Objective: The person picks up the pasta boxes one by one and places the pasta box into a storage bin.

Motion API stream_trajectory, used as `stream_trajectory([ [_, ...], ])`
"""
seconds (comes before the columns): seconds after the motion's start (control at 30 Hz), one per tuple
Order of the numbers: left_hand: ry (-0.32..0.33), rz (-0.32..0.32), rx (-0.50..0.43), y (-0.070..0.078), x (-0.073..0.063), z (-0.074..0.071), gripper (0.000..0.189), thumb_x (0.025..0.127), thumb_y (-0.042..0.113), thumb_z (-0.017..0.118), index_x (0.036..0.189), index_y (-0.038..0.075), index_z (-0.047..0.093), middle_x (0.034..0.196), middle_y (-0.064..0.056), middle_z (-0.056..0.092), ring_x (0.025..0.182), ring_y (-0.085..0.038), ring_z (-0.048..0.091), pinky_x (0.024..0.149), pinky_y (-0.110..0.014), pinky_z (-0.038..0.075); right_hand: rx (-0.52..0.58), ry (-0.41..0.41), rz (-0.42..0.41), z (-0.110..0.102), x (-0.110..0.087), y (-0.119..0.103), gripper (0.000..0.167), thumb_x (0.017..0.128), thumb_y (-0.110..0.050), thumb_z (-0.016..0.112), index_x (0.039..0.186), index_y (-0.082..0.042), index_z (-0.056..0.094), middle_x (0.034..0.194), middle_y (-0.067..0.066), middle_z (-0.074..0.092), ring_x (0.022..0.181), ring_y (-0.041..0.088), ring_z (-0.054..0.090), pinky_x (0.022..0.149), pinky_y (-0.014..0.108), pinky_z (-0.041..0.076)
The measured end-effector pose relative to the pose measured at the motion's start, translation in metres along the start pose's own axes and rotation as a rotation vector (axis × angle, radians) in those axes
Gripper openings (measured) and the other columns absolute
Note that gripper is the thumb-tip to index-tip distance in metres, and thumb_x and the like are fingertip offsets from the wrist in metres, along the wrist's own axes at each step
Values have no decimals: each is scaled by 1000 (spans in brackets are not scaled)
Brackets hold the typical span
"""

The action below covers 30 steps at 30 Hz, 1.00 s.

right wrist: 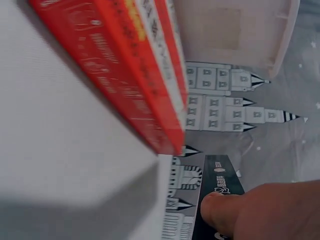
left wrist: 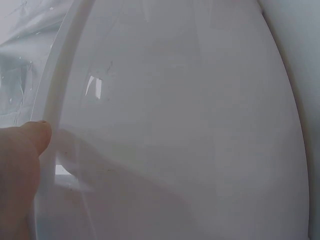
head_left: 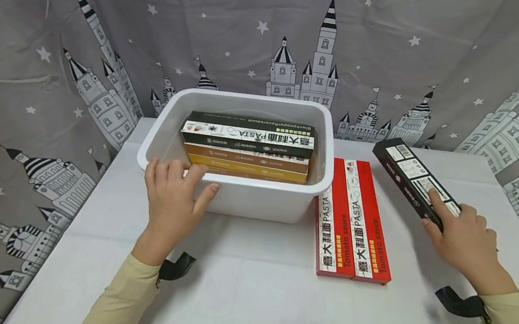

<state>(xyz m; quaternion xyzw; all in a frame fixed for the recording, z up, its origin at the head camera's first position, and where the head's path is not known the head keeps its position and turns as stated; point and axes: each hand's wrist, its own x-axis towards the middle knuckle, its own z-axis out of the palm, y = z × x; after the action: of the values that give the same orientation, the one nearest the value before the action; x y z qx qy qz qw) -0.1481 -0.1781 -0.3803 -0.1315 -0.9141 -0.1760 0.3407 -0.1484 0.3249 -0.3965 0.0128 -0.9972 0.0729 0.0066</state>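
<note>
My left hand [head_left: 173, 194] holds the near rim of a white plastic bin [head_left: 255, 199], its fingers over the edge and the thumb on the outer wall. In the left wrist view the thumb [left wrist: 42, 135] lies against the bin's rim. Inside the bin stand a black pasta box [head_left: 248, 134] and brown and yellow boxes [head_left: 245, 163], side by side. At the right, my right hand [head_left: 466, 239] grips the near end of another black pasta box [head_left: 415, 176], which is tilted with its far end raised. The right wrist view shows the thumb pressed along this box's side.
Two red tomato-sauce pasta boxes [head_left: 354, 222] lie side by side on the white table [head_left: 253, 291], just right of the bin. A grey curtain [head_left: 237, 24] printed with castles and stars hangs behind the table and along its left side.
</note>
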Motion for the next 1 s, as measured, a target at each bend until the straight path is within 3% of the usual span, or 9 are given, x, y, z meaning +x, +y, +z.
stream_trajectory([
  [0.17, 6, -1, 3, -1, 0, 0, 67, 103, 61, 36, 107, 1, 64, 99, -24, 53, 102, -47, 46, 111, -72, 21, -28, 0, -64, -25, 16, -6, 72, 103, -35, 55, 163, -18, 20, 124, 53, 41, 100, 72, 47, 60, 68, 42],
  [0.33, 3, -3, 3, -2, -1, 1, 48, 99, 48, 53, 106, 2, 64, 99, -24, 53, 102, -47, 46, 112, -72, 21, -52, -35, -109, -50, 32, -16, 70, 103, -36, 53, 162, -16, 21, 123, 50, 42, 101, 68, 48, 62, 66, 45],
  [0.47, 3, -2, 4, -2, 0, 2, 39, 91, 37, 64, 106, 2, 63, 99, -24, 53, 102, -47, 46, 111, -72, 20, -71, -48, -152, -68, 43, -26, 70, 103, -35, 54, 162, -15, 23, 117, 46, 44, 94, 59, 49, 57, 57, 46],
  [0.7, 3, 1, 5, -2, 0, 1, 43, 95, 42, 60, 107, 1, 63, 100, -24, 53, 102, -47, 46, 112, -72, 20, -90, -35, -256, -96, 59, -48, 69, 102, -33, 58, 161, -14, 29, 100, 33, 50, 87, 41, 48, 52, 43, 42],
  [0.87, -8, -2, 6, -2, -1, 1, 57, 101, 55, 45, 108, 1, 64, 100, -25, 53, 103, -47, 46, 112, -72, 20, -86, -41, -306, -111, 70, -63, 70, 101, -31, 60, 161, -16, 29, 106, 34, 51, 92, 41, 48, 59, 45, 43],
  [1.0, -2, -1, 4, -1, 0, 2, 46, 96, 45, 57, 107, 1, 63, 100, -25, 53, 103, -47, 46, 112, -72, 20, -99, -38, -349, -121, 78, -76, 69, 101, -31, 60, 161, -18, 29, 106, 33, 51, 91, 40, 48, 62, 45, 42],
])
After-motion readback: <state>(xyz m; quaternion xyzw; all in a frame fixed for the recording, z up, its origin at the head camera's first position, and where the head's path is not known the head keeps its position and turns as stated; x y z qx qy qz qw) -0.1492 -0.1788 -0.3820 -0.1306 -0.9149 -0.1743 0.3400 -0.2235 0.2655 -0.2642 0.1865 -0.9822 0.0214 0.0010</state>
